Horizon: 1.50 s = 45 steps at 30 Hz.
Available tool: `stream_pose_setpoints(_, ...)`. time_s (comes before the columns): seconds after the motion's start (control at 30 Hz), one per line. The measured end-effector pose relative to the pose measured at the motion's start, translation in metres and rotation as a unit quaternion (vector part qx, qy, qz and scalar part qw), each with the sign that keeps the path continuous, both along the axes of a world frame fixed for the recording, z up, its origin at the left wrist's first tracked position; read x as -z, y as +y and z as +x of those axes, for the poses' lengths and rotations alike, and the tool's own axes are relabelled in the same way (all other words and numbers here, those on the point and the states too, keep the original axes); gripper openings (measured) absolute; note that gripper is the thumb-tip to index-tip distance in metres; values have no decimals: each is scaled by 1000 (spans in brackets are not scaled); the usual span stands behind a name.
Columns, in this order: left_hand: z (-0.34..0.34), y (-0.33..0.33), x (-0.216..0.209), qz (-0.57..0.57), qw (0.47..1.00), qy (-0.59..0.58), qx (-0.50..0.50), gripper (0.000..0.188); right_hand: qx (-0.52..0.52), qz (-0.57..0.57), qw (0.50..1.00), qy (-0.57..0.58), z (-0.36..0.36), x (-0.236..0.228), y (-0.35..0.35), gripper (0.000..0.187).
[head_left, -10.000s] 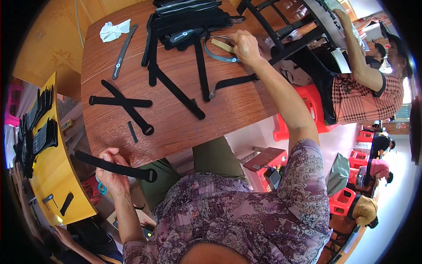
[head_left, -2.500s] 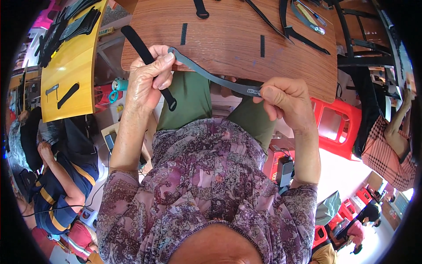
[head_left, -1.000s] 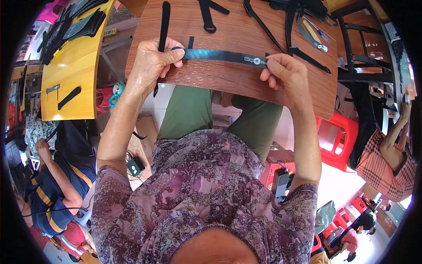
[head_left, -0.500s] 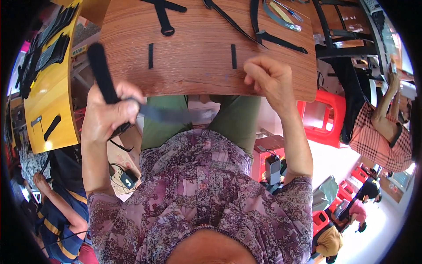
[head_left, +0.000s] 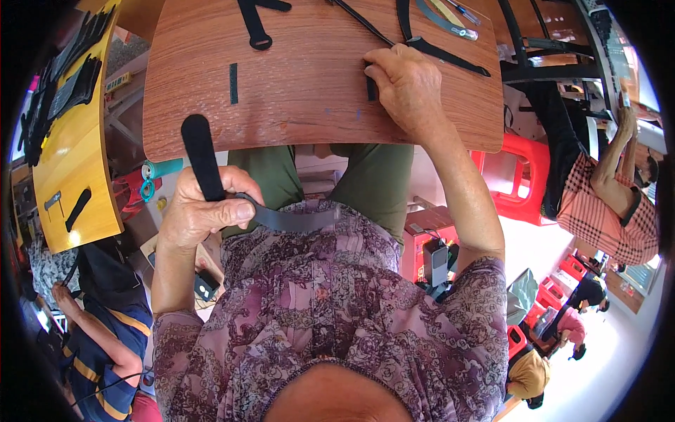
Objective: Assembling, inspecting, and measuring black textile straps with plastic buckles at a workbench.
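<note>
My left hand [head_left: 204,207] is closed around a black strap [head_left: 202,151]. The strap's rounded end sticks up toward the table, and its smooth dark tail curves to the right over my lap. On the brown table, my right hand [head_left: 408,84] pinches at a short black strip [head_left: 371,86], its fingertips at the strip's upper end. Whether that strip is lifted at all, I cannot tell. Another short black strip [head_left: 234,84] lies flat to the left. Farther back is a black strap with a looped end [head_left: 260,41].
The wooden table [head_left: 302,77] ends just before my lap. At its far right lie more black straps [head_left: 450,58], a clear ruler-like strip [head_left: 464,32] and a pen [head_left: 464,13]. A yellow table [head_left: 77,162] with black straps stands left; a red stool [head_left: 517,179] is at right. Other people sit around.
My right hand has moved up and left onto the right-hand short strip. My left hand has come down and right with the strap, away from the table edge.
</note>
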State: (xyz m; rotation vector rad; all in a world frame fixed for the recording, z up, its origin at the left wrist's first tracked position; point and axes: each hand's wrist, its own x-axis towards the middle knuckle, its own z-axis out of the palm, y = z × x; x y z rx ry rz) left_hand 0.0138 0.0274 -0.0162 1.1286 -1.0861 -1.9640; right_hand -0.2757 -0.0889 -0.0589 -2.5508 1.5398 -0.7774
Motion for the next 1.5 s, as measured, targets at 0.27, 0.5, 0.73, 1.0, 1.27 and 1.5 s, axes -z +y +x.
stream_pose_setpoints(0.27,-6,2,10,40,999,31,-15,18,18,153,988,-29,0,-9,-18,14)
stream_pose_setpoints(0.5,-7,2,20,21,1000,13,-8,21,30,195,979,-40,0,-8,-27,12)
stream_pose_setpoints(0.73,-11,0,22,28,999,26,-11,21,42,237,970,-31,3,-13,-26,11)
stream_pose_setpoints(1.0,-22,2,26,38,997,60,-9,22,-20,77,993,-91,-3,0,-14,13)
stream_pose_setpoints(1.27,-32,3,32,39,997,63,25,21,-27,107,993,50,0,-8,-23,11)
stream_pose_setpoints(1.5,-36,-3,35,35,997,70,24,19,-2,237,971,-28,-2,-13,-33,11)
